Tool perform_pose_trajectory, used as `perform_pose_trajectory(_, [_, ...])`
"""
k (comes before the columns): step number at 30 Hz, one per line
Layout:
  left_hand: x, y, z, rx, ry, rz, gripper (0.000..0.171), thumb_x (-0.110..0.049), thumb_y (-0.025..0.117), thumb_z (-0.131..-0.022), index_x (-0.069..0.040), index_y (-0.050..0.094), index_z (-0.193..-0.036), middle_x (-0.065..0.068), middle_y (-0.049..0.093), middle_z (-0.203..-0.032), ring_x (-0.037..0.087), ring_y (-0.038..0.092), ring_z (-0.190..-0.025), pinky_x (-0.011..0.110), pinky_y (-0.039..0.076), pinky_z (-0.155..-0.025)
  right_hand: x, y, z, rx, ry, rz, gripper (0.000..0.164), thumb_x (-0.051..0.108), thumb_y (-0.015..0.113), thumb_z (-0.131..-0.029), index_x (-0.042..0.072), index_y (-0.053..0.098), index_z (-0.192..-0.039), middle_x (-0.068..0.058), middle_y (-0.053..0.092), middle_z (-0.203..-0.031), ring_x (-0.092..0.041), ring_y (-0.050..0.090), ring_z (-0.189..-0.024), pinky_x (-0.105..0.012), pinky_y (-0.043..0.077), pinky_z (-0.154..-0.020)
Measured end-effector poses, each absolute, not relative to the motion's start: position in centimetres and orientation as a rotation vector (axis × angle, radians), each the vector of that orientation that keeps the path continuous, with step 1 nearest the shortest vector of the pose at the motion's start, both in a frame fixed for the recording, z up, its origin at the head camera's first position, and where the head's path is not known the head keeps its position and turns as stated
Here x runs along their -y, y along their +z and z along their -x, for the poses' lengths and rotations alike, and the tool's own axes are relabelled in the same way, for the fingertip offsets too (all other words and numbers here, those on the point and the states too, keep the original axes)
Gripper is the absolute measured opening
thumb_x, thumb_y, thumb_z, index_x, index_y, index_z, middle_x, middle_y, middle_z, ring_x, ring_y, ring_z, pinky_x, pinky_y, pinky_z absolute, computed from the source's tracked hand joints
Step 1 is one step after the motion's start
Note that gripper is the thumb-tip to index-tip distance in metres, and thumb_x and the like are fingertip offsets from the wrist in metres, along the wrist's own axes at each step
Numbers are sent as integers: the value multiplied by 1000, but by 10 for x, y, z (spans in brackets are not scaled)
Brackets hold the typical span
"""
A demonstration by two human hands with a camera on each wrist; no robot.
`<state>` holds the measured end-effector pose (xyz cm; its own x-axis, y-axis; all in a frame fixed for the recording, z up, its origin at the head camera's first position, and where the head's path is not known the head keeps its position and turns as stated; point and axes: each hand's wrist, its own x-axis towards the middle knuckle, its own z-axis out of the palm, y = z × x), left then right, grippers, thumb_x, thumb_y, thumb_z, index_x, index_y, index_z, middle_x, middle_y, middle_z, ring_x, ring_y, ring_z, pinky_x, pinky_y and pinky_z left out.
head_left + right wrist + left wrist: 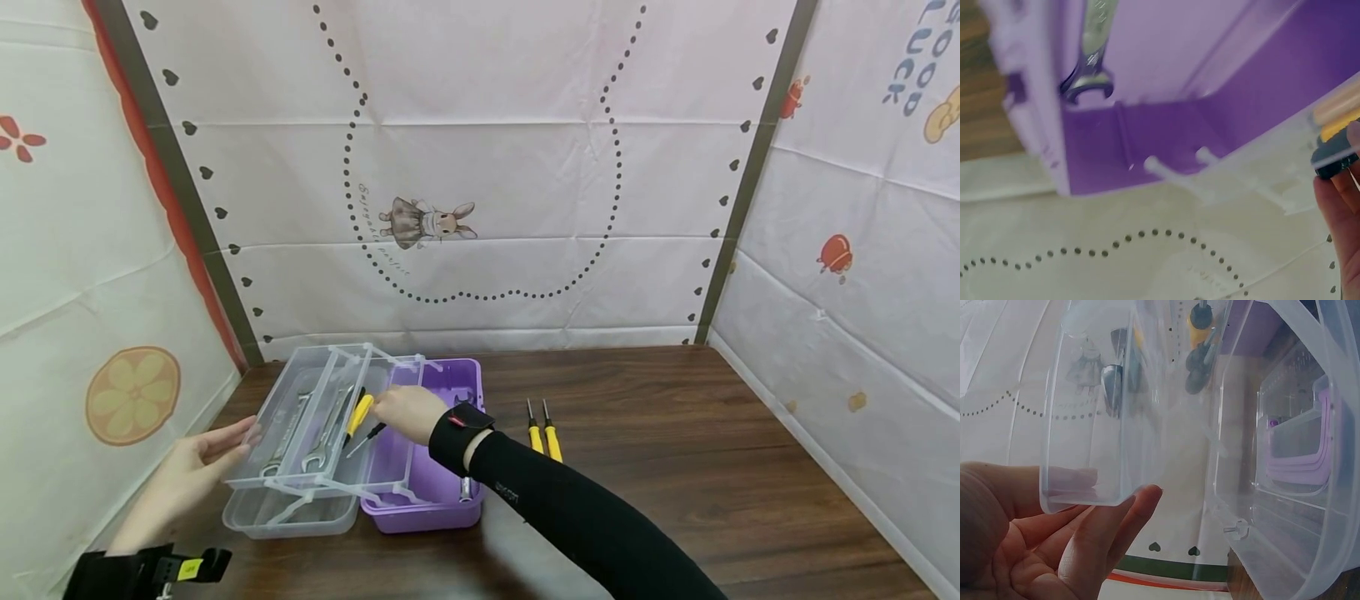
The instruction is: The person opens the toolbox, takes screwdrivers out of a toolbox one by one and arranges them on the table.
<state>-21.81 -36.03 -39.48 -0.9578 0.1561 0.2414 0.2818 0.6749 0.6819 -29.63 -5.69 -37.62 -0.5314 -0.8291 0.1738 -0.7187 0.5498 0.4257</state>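
Note:
In the head view, my left hand grips the left edge of a clear plastic tray, thumb and fingers on either side of its wall. Inside the tray lie wrenches and a yellow-and-black handle. My right hand is at the tray's right part, above the purple box, pinching a screwdriver by its dark end; its thin shaft points down-left. The right wrist view shows fingertips on that dark handle. A wrench lies in the purple box.
White struts join the raised tray to the parts below. A clear container sits under it on the wooden table. Two yellow-handled screwdrivers lie right of the purple box. Cloth-covered walls stand behind and at both sides.

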Motion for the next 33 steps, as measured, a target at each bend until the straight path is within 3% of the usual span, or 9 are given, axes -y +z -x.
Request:
perform_pose_trajectory(10, [360,-395,218,2756,-1133,328,49,-17,54,-103,13,46,-140,33,57,-130,-21,52,-95,6,49,-71,32,-362,307,2385,-464,-1249,27,11,60,-97,23,70,-119,9,70,-119,-6,62,-112,-15,50,-93])
perform_pose_trajectory(16, [360,-394,217,2761,-1147,328,49,-18,54,-103,13,45,-140,33,56,-131,-20,53,-96,6,49,-72,15,-358,309,2418,-379,-1241,25,7,60,-95,19,72,-114,6,71,-114,-9,64,-109,-18,50,-93])
perform_pose_trajectory(24, [359,-392,218,2755,-1184,328,49,-16,53,-103,15,44,-140,34,55,-131,-20,53,-97,5,49,-73,-14,-363,313,2512,-8,-1154,7,11,68,-90,15,71,-96,2,73,-95,-14,69,-90,-28,55,-79])
perform_pose_trajectory(29, [359,-392,218,2775,-1181,313,50,-17,53,-103,15,43,-141,34,54,-132,-20,53,-97,5,49,-73,-34,-366,316,2602,189,-1102,18,7,74,-86,9,69,-103,-3,73,-103,-20,69,-98,-33,54,-89])
perform_pose_trajectory(33, [359,-393,217,2780,-1173,317,50,-17,53,-103,15,44,-140,34,55,-132,-20,53,-97,6,49,-72,-51,-366,318,2606,430,-1070,13,1,73,-85,7,66,-95,-6,71,-94,-21,67,-87,-34,54,-79])
